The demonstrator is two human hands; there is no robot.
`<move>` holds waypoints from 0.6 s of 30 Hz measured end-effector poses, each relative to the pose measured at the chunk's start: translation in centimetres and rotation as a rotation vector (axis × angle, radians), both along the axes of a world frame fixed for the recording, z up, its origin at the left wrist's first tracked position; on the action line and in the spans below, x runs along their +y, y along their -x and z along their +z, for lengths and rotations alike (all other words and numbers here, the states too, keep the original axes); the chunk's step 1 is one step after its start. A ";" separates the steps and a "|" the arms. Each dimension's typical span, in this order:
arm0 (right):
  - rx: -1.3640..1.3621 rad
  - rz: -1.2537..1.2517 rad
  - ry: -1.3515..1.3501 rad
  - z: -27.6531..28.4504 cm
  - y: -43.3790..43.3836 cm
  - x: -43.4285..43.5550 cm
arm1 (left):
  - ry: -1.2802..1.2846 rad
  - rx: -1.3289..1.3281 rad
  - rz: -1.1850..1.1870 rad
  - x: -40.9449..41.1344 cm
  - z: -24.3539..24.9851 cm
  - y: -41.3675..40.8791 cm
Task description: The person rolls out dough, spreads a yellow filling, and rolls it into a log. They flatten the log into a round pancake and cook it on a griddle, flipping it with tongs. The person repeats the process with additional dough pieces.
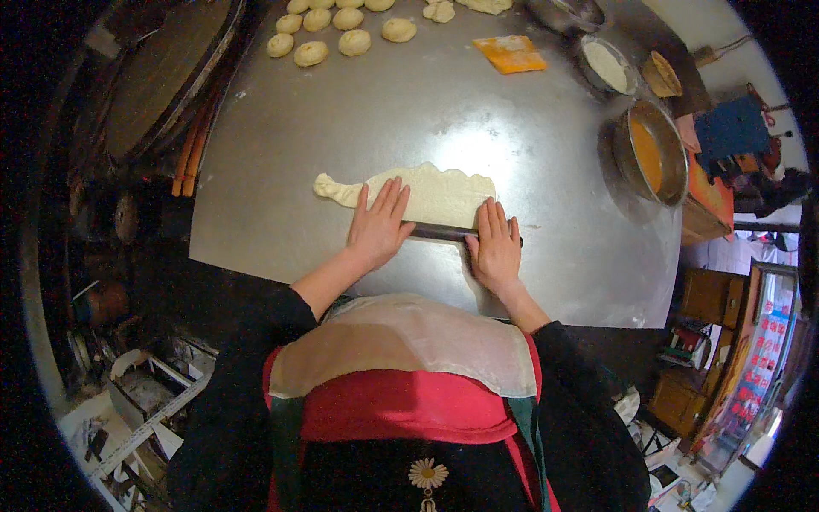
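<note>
A flattened sheet of pale dough (445, 192) lies on the metal worktop (307, 128), its far edge wavy and its left end drawn out into a thick, narrow tail. Along its near edge runs a dark rolling pin (441, 231). My left hand (379, 227) presses on the pin's left part, covering that end, with its fingers stretched forward over the dough. Over the pin's right part lies my right hand (498, 246), fingertips at the dough's right edge and thumb on the near side. The pin's right tip shows just beyond this hand.
Several round dough pieces (354, 43) sit at the far left. An orange scraper (510, 54) dusted with flour lies farther right. Along the right side stand a bowl of white powder (606, 66) and a metal bowl of orange liquid (647, 155). A large round griddle (166, 77) adjoins the left edge.
</note>
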State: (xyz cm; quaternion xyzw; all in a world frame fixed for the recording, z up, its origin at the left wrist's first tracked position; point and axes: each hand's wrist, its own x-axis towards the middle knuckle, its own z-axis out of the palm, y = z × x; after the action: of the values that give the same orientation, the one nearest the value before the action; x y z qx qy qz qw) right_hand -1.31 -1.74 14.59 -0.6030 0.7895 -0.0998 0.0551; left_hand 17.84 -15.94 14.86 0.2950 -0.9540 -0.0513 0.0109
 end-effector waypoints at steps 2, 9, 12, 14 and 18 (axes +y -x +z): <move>-0.032 -0.005 0.027 0.0 -0.7 1.1 | -0.014 0.011 -0.029 0.8 0.0 -0.5; -0.080 0.176 0.238 -1.3 0.5 3.7 | -0.195 0.182 -0.190 2.4 -2.1 -4.2; -0.143 0.231 0.345 -0.2 1.8 2.6 | -0.046 0.256 -0.099 1.3 -1.3 -2.5; -0.049 0.144 0.254 -0.4 1.9 0.9 | 0.018 0.177 0.018 0.4 -0.5 0.2; 0.125 -0.026 0.054 -0.6 4.1 -4.8 | 0.070 0.060 0.138 -4.0 -1.3 4.9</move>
State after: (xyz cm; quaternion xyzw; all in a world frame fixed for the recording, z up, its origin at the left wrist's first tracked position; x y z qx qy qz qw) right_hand -5.39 -6.55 13.96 -0.5991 0.7962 -0.0836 -0.0120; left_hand 12.98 -19.93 13.61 0.3579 -0.9319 -0.0257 0.0531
